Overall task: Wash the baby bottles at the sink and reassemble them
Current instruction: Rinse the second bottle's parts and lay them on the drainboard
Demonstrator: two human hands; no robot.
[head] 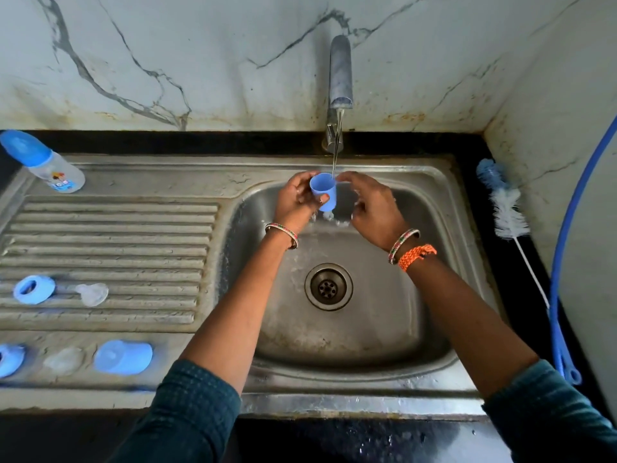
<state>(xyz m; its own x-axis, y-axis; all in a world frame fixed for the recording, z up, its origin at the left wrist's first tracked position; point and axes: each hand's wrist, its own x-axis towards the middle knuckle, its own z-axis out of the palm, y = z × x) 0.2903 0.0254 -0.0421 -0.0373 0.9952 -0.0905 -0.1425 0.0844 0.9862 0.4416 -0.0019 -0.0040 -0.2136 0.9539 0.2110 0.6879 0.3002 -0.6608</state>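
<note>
Blue cap (323,191) under the tap (340,73), mouth up and tilted, catching the thin stream at its rim. Gripped in the left hand (298,203), fingers curled round its side, above the back of the sink (384,329). Right hand (374,208) just beside the cap, fingertips near its rim; whether touching it or holding something clear of its own, impossible to tell.

Risks, as judgement only. Wet, smooth plastic in a one-handed grip: could slip and drop toward the open drain (329,286), too large to pass but fouled on the stained steel and needing a second rinse. Stream striking the rim rather than the inside: likely splashing onto sleeves and counter, and a poor rinse of the bottom. Loose parts on the drainboard, a ring (33,289), a clear teat (92,294), a second cap (123,357) near the front edge: easily knocked off by a passing forearm. Brush (504,202) lying on the right counter, out of easy reach for a hand already wet.

Hard to make out: another blue piece (10,359) cut off at the left border; a pale blurred shape (63,360) beside it, probably a second teat. Inside of the held cap barely visible. One bottle (43,162) standing assembled at back left; any second bottle body not found in view. Blue hose (561,262) at right, ends out of frame.
</note>
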